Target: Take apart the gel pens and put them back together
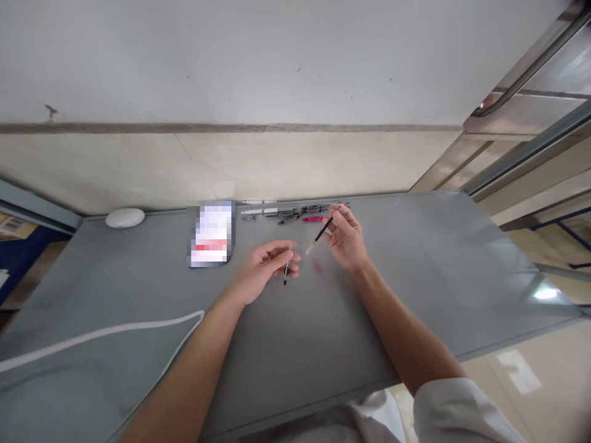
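Between the thumb and fingers of my left hand is a short pen barrel, clear with a dark lower end that points down toward the table. My right hand pinches a pen refill, black along its length with a yellowish and whitish end slanting down to the left. The refill and the barrel are apart. Just beyond both hands, several pens lie in a row near the wall, some dark and some white. A pink pen lies among them, close to my right hand.
On the grey table, a blurred-out device with a bright screen lies left of my hands. A white rounded object sits at the back left. A white cable crosses the left side. The wall bounds the back.
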The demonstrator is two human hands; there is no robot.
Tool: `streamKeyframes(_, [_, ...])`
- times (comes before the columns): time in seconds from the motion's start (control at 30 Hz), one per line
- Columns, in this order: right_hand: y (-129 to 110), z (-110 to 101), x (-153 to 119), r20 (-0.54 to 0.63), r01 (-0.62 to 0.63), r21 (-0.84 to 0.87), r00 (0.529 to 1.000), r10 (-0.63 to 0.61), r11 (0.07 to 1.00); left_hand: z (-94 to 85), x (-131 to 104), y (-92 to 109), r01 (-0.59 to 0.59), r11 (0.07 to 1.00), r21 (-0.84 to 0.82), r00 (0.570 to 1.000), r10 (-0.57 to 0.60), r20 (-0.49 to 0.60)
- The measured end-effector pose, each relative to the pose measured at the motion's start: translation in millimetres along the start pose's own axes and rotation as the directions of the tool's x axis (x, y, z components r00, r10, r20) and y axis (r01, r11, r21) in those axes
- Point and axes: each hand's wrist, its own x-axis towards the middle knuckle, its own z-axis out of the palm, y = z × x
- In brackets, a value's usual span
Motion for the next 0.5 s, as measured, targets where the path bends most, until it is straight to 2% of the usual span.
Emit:
streamKeyframes(0.23, [3.4, -3.6, -4.9, 0.167, -0.155, -0.119, 0.971, 0.174, 0.981, -6.1, 5.2, -3.0, 0.013, 0.942, -0.334, 0.997, -0.037, -0.065])
streamKeyframes(0.5, [5.5, -5.0, -5.3, 0.236, -0.177, -0.152, 0.949, 0.209, 0.972, -13.9, 6.9, -2.1, 0.001, 0.868, -0.497, 0.995, -0.052, -0.089])
